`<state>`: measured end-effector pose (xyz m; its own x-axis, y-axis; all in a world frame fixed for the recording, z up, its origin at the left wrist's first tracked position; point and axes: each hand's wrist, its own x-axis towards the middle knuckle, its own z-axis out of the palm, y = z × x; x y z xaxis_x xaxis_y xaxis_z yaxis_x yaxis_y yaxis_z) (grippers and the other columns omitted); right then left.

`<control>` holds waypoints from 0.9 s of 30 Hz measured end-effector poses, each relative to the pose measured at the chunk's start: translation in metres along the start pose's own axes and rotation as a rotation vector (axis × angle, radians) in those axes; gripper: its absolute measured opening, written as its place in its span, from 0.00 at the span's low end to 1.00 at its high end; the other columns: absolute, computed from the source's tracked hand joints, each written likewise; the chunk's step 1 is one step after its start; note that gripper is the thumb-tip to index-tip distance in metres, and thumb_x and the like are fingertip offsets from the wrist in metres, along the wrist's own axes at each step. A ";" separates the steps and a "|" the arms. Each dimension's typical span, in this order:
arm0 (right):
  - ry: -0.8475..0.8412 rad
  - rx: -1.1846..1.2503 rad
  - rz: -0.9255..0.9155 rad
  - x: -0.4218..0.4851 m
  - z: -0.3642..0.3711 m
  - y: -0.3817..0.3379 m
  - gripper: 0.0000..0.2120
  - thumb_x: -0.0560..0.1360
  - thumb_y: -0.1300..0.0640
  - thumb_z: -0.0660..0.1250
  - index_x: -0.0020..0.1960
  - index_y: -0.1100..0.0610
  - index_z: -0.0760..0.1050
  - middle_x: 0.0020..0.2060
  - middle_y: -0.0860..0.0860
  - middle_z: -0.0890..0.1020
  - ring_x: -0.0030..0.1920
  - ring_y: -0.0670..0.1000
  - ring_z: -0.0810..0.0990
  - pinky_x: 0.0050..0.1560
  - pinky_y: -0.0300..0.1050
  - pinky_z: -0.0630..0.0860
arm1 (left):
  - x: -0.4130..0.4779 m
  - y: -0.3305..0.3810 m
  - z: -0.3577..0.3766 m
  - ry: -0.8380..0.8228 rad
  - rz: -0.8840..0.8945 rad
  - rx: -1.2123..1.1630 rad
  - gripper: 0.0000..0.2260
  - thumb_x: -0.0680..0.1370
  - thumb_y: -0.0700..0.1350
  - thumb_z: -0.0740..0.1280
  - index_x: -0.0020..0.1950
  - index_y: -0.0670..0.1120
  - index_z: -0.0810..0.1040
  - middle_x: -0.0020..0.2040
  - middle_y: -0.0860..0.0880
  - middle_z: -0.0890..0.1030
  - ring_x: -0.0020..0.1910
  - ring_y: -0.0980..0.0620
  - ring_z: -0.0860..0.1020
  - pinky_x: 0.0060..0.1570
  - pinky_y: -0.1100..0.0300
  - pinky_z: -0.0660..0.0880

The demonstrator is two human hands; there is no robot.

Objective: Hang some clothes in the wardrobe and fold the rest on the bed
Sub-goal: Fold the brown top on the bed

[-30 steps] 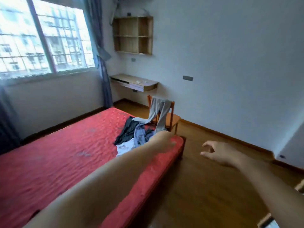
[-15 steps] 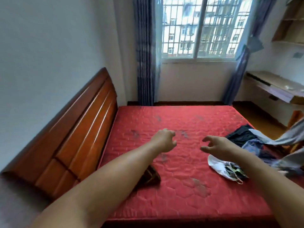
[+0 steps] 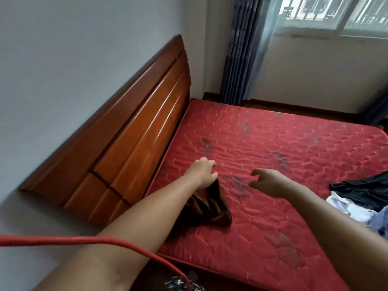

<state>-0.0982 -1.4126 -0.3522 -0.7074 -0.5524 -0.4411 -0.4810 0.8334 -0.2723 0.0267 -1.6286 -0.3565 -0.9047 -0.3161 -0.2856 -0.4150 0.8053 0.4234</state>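
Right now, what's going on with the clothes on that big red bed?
A person is sorting clothes on the red mattress. Their left hand grips the top of a dark brown garment, which lies crumpled near the wooden headboard. Their right hand hovers beside it with loosely curled fingers, holding nothing. A heap of other clothes, black, white and blue, sits unfolded at the right edge of the bed.
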 end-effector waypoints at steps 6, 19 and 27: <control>-0.038 -0.012 -0.014 0.063 -0.018 -0.003 0.24 0.79 0.43 0.67 0.71 0.51 0.73 0.62 0.54 0.81 0.57 0.54 0.81 0.60 0.47 0.77 | 0.052 -0.007 -0.023 0.027 -0.035 -0.064 0.21 0.81 0.53 0.65 0.74 0.51 0.71 0.71 0.46 0.70 0.70 0.45 0.70 0.68 0.47 0.72; -0.108 -0.096 -0.256 0.191 -0.048 -0.037 0.25 0.79 0.46 0.63 0.74 0.50 0.69 0.69 0.51 0.76 0.67 0.51 0.76 0.65 0.46 0.75 | 0.129 -0.045 -0.032 0.094 -0.290 -0.069 0.23 0.81 0.53 0.63 0.76 0.53 0.67 0.73 0.50 0.67 0.71 0.48 0.66 0.70 0.49 0.69; -0.174 -0.114 -0.299 0.281 0.033 -0.033 0.25 0.78 0.42 0.63 0.73 0.49 0.69 0.64 0.52 0.77 0.64 0.54 0.77 0.63 0.47 0.75 | 0.183 -0.105 0.038 0.018 -0.366 -0.048 0.25 0.80 0.52 0.65 0.77 0.52 0.66 0.73 0.49 0.66 0.73 0.47 0.65 0.71 0.47 0.68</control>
<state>-0.2639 -1.5949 -0.4954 -0.4328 -0.7513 -0.4982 -0.7149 0.6227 -0.3181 -0.0920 -1.7524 -0.4859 -0.6968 -0.5880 -0.4108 -0.7152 0.6129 0.3359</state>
